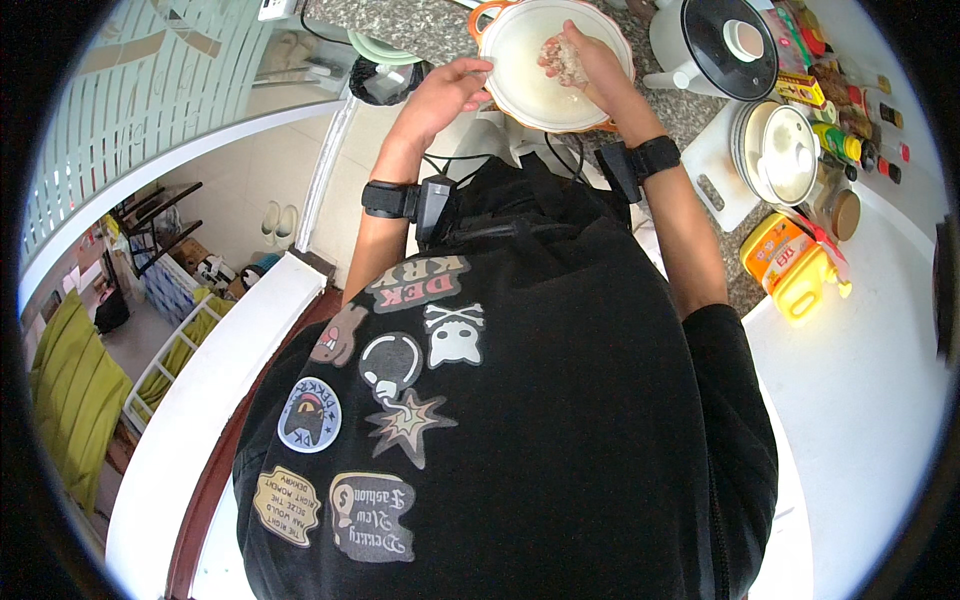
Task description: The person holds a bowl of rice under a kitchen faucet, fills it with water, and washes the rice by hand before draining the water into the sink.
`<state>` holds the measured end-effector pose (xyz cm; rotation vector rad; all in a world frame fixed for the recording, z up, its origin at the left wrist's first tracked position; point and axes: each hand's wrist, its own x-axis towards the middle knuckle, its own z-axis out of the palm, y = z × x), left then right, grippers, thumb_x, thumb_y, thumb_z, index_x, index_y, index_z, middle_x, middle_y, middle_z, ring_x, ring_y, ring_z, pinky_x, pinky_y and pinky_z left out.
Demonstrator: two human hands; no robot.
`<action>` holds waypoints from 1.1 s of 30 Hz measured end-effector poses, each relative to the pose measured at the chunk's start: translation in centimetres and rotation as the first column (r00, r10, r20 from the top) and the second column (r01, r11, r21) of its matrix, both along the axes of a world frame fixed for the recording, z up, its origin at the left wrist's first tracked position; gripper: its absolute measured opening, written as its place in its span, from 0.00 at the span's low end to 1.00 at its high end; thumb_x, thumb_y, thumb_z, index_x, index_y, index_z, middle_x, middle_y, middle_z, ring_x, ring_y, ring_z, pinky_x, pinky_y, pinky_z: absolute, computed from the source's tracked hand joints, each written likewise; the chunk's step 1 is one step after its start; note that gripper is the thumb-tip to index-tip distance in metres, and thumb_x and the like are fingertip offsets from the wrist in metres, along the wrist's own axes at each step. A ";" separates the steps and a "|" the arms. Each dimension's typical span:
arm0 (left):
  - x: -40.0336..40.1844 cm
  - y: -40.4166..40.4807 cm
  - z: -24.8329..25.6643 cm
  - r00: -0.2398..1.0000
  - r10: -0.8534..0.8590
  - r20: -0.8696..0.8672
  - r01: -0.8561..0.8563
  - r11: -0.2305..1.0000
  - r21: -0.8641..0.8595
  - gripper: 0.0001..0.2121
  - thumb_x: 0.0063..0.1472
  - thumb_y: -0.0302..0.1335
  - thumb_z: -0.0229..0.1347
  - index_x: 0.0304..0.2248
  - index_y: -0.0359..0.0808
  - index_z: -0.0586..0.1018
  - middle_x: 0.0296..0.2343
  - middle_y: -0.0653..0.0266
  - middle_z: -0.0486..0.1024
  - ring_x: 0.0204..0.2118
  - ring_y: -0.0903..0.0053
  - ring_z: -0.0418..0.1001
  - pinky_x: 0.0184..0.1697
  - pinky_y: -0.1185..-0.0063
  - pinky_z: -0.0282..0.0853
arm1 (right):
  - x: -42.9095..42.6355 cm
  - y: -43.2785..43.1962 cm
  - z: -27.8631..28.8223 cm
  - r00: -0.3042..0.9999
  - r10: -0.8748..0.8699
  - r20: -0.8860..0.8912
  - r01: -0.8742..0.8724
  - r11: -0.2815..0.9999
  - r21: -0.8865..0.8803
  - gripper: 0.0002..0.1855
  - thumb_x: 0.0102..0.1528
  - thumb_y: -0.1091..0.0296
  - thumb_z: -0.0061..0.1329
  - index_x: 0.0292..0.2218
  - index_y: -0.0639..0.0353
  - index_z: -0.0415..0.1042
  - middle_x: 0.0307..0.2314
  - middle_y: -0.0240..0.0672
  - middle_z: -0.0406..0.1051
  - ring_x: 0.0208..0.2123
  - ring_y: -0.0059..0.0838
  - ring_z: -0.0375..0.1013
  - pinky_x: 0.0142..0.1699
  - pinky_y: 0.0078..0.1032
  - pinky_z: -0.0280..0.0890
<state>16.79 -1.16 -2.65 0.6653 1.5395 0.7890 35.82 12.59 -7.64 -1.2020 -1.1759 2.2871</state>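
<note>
A white bowl (517, 97) with a scalloped rim and orange outside sits on the granite counter, at the top of the head view. Cloudy pale liquid appears to cover its bottom. My right hand (596, 64) is over the bowl, fingers curled around a clump of pale, grainy food (570, 64), with grains clinging to the fingers. What the food is exactly, I cannot tell. At the bowl's left rim is my left hand (442, 94), its fingers apart and the index fingertip at or touching the edge. Nothing is held in it.
Right of the bowl stands a white pot (667, 37) with a glass lid, its handle pointing toward my right wrist. Beyond are a white cutting board (720, 165), stacked dishes (787, 154) and a yellow jug (795, 266). A black-lined bin (386, 82) stands below left.
</note>
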 end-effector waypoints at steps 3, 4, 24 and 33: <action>0.0 0.1 -0.1 1.000 -0.014 0.004 0.014 1.000 0.005 0.15 0.61 0.29 0.45 0.47 0.35 0.71 0.37 0.67 0.73 0.40 0.81 0.72 0.42 0.85 0.65 | 0.4 0.3 0.0 0.997 0.016 -0.079 -0.025 0.994 -0.109 0.24 0.60 0.48 0.36 0.36 0.63 0.69 0.26 0.35 0.73 0.28 0.23 0.73 0.28 0.16 0.64; -0.1 0.1 -0.1 1.000 -0.023 0.014 0.023 1.000 0.001 0.15 0.61 0.29 0.45 0.47 0.35 0.71 0.37 0.66 0.73 0.40 0.81 0.72 0.42 0.85 0.65 | 0.4 0.3 0.0 0.993 0.005 -0.119 -0.025 0.986 -0.167 0.23 0.60 0.49 0.36 0.38 0.63 0.69 0.28 0.36 0.73 0.30 0.24 0.74 0.30 0.17 0.65; 0.3 -0.2 -0.2 1.000 -0.004 0.003 0.004 1.000 0.002 0.15 0.61 0.29 0.45 0.47 0.36 0.72 0.37 0.68 0.73 0.38 0.82 0.72 0.41 0.85 0.65 | 0.9 0.2 0.2 0.983 0.138 -0.121 -0.155 0.977 -0.146 0.24 0.60 0.48 0.38 0.18 0.52 0.59 0.13 0.22 0.56 0.11 0.11 0.52 0.14 0.11 0.46; 0.1 -0.4 -0.5 1.000 -0.007 0.009 0.007 1.000 -0.003 0.14 0.61 0.30 0.46 0.46 0.36 0.72 0.37 0.69 0.73 0.38 0.83 0.72 0.41 0.85 0.65 | 0.4 -0.4 0.1 0.973 -0.017 -0.232 -0.019 0.988 -0.153 0.15 0.60 0.66 0.38 0.43 0.68 0.66 0.36 0.45 0.71 0.35 0.31 0.74 0.36 0.24 0.69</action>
